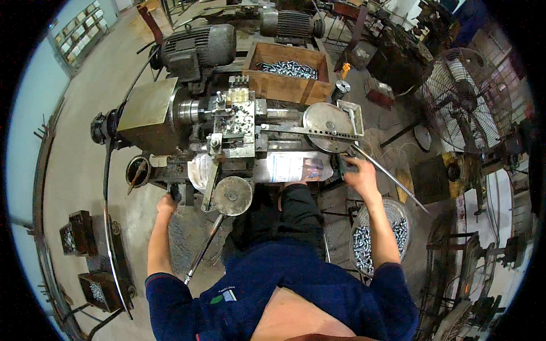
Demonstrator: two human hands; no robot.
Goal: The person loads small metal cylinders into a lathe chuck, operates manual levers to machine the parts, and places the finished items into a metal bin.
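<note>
Here's the big metal machine (196, 122) straight in front of you, stretching across the bench with its boxy housing off to your left. Beyond it on the right stands the caged fan (467, 91), and behind the housing sits a finned motor (213, 45). Next in size comes the wooden box (284, 88) at the machine's far side, carrying a heap of shiny metal pieces; the perforated basket (393, 207) below your right forearm bears plenty more. Now the round discs: the upper one (325, 118) at the machine's right, a hole-drilled bar running over it, and the lower one (232, 196) near your lap. Your hands are well apart! The left hand (166, 203) is at a dark knob (175, 193) by the machine's near left; the right hand (359, 173) bends its fingers by a dark part (342, 165) just below the upper disc. Whether either is clamped on, you cannot tell from here.
</note>
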